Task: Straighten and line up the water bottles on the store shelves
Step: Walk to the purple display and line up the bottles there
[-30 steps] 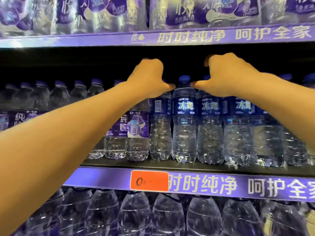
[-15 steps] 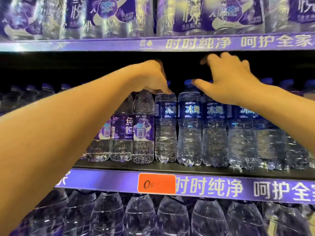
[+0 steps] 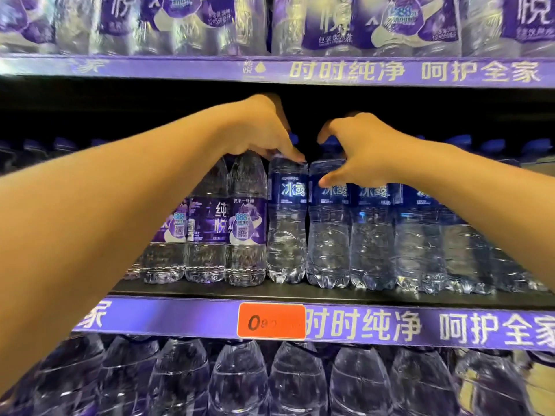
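A shop — stocked bottle shelves (image 3: 300, 291) — orange price tag (image 3: 271, 320) on the edge.

A store shelving unit fills the view, with a dark black shelf board (image 3: 210, 291) fronted by a purple edge strip with pale Chinese lettering (image 3: 390, 327), an orange price tag (image 3: 271, 320) clipped to it, a matching purple strip (image 3: 345, 71) overhead, and deep shadow behind.

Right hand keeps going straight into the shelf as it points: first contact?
Probably the blue-capped bottles in the rows behind; the right hand already rests over the front blue-label bottle. Depth back there is dark and unclear.
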A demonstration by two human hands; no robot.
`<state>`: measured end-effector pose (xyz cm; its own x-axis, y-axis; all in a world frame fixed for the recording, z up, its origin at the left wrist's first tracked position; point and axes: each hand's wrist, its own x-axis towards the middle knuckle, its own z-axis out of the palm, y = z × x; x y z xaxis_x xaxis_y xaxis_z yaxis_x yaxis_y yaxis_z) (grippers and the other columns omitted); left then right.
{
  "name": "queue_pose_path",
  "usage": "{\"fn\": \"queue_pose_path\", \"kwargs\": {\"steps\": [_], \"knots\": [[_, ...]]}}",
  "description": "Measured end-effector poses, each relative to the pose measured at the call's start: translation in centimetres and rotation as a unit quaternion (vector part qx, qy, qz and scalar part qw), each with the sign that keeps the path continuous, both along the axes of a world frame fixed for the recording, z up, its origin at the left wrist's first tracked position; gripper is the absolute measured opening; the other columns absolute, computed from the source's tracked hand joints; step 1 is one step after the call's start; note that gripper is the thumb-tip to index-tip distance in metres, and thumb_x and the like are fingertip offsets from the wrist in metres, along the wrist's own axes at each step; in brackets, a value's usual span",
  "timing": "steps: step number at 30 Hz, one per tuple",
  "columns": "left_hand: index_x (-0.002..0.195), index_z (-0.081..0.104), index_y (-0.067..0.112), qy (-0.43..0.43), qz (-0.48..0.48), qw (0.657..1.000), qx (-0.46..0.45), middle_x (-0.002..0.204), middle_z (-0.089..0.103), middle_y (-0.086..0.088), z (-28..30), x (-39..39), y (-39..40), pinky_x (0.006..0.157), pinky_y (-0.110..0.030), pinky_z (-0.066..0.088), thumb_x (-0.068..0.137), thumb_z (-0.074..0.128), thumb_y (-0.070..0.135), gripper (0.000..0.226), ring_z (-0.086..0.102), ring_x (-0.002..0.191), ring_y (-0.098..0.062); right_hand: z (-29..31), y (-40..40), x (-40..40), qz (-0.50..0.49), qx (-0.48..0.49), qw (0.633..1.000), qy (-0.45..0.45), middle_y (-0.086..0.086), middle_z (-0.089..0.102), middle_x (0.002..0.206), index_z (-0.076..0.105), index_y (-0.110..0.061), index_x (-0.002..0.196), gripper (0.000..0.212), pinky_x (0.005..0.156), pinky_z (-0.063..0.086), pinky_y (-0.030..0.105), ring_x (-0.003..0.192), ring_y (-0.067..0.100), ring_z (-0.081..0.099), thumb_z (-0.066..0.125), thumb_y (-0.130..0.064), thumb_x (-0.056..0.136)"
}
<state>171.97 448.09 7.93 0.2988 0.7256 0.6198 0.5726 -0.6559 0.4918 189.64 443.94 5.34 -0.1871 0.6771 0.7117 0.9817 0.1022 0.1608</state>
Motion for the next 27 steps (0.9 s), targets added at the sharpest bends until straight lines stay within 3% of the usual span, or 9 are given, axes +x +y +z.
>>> {"fn": "queue_pose_path", "kwargs": {"steps": [3,5,7,11,16,21,27], "knots": [[0.086,0.066,0.014,-0.021,-0.049,0.998,-0.021,0.056,0.069,0.008,0.5,-0.5,0.4,0.062,-0.022,0.059,0.072,0.086,0.010,0.025,0.071,0.074,-0.018,0.3,0.4,-0.1,0.005,-0.004,1.000,-0.004,0.006,0.052,0.118,0.045,-0.026,0.135,0.082,0.096,0.048,0.049,0.113,0.034,0.054,0.085,-0.051,0.069],[0.093,0.069,0.010,-0.025,-0.056,0.998,-0.028,0.066,0.072,0.002,0.6,-0.5,0.9,0.080,-0.031,0.059,0.079,0.080,0.008,0.018,0.070,0.085,-0.024,0.3,0.7,0.0,0.007,-0.008,1.000,-0.007,0.006,0.052,0.127,0.044,-0.028,0.135,0.082,0.097,0.048,0.049,0.115,0.033,0.053,0.085,-0.051,0.069],[0.106,0.068,0.004,-0.014,-0.036,0.999,-0.032,0.080,0.073,-0.005,0.6,-0.3,1.2,0.085,-0.034,0.058,0.082,0.078,0.010,0.026,0.071,0.090,-0.026,0.4,0.6,0.1,0.011,-0.011,1.000,-0.001,0.005,0.050,0.129,0.043,-0.029,0.136,0.082,0.097,0.048,0.048,0.116,0.032,0.053,0.085,-0.051,0.069],[0.112,0.065,0.001,-0.006,-0.038,0.999,-0.032,0.082,0.068,-0.007,0.5,0.1,1.7,0.086,-0.032,0.058,0.089,0.071,0.008,0.025,0.068,0.089,-0.025,0.3,0.6,0.2,0.018,-0.009,1.000,-0.003,0.003,0.051,0.128,0.043,-0.029,0.137,0.081,0.095,0.050,0.044,0.115,0.030,0.053,0.084,-0.051,0.070],[0.117,0.063,-0.002,0.000,-0.039,0.999,-0.033,0.097,0.069,-0.012,0.6,0.1,2.3,0.095,-0.038,0.055,0.090,0.069,0.010,0.030,0.069,0.101,-0.028,0.3,0.5,0.3,0.027,-0.009,1.000,0.000,-0.001,0.053,0.109,0.043,-0.026,0.136,0.081,0.086,0.050,0.038,0.104,0.028,0.056,0.085,-0.048,0.071],[0.121,0.062,0.003,0.000,-0.054,0.998,-0.040,0.103,0.070,-0.007,0.9,-0.6,2.7,0.098,-0.036,0.052,0.090,0.069,0.010,0.033,0.069,0.097,-0.019,0.3,0.6,0.4,0.048,-0.013,0.999,0.021,-0.011,0.043,0.085,0.044,-0.026,0.137,0.080,0.069,0.041,0.027,0.080,0.016,0.057,0.086,-0.043,0.071],[0.107,0.066,0.007,-0.020,-0.115,0.992,-0.041,0.088,0.069,-0.003,0.7,-0.6,3.0,0.076,-0.025,0.059,0.091,0.064,-0.001,0.018,0.067,0.086,-0.017,0.3,0.3,0.6,0.045,-0.011,0.999,0.023,-0.010,0.046,0.085,0.045,-0.022,0.137,0.081,0.062,0.039,0.025,0.078,0.017,0.056,0.087,-0.042,0.071]]}}
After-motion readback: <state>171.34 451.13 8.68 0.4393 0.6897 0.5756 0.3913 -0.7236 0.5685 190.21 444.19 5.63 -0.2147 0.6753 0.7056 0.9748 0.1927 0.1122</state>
